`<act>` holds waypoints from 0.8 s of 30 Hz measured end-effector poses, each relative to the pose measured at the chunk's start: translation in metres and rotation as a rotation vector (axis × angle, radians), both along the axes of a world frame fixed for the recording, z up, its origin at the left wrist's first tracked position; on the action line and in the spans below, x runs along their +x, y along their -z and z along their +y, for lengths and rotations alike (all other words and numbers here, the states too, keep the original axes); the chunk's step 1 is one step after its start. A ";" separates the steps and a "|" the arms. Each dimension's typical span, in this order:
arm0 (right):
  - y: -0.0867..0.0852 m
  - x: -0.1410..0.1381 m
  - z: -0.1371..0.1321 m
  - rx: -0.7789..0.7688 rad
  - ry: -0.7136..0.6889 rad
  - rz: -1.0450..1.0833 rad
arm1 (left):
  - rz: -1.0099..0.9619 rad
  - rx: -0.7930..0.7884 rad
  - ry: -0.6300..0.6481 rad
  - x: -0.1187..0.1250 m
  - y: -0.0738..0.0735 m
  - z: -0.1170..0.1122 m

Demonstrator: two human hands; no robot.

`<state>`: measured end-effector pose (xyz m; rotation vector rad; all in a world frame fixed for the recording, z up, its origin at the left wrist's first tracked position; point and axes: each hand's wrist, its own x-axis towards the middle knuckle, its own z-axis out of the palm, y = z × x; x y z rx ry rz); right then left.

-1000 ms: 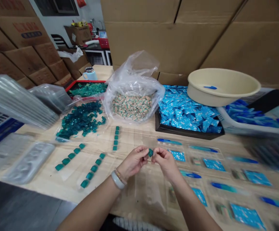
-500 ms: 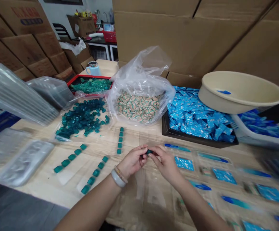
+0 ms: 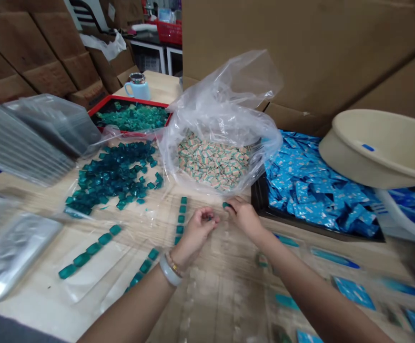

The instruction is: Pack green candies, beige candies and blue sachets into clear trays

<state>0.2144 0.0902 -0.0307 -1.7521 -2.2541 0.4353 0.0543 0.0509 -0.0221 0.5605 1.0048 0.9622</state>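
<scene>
Pinching a teal piece [image 3: 226, 205] in our right hand [image 3: 243, 216], we hold it low over the bench [image 3: 86, 286], just before the clear bag [image 3: 225, 109] of tan sachets. Our left hand [image 3: 200, 226] curls beside it; whether it grips anything, we cannot tell.

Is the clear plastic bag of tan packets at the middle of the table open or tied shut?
Open. The clear plastic bag gapes wide at its mouth, no knot, and the tan packets lie exposed inside.
</scene>
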 end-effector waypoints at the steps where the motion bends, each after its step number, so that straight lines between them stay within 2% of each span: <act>1: -0.001 0.001 -0.002 -0.008 -0.002 0.012 | 0.014 0.031 -0.001 0.000 0.001 0.000; 4: -0.014 0.000 -0.014 -0.001 0.061 0.108 | 0.144 0.137 0.014 0.000 0.001 0.000; 6: -0.027 -0.004 -0.027 -0.006 0.143 0.267 | 0.269 0.240 0.047 0.000 -0.004 -0.002; 7: -0.032 -0.006 -0.034 -0.052 0.168 0.379 | 0.339 0.310 0.072 -0.001 -0.007 -0.005; 11: -0.044 -0.008 -0.055 -0.412 0.146 0.833 | 0.555 0.582 0.199 -0.001 -0.023 -0.016; 14: -0.044 -0.005 -0.062 -0.487 0.141 0.924 | 0.578 0.670 0.271 0.001 -0.032 -0.024; 18: -0.045 -0.001 -0.067 -0.398 0.166 0.820 | 0.558 0.657 0.274 0.005 -0.033 -0.029; 24: -0.048 -0.007 -0.089 -0.238 0.154 0.683 | 0.394 0.400 0.383 0.005 -0.027 -0.032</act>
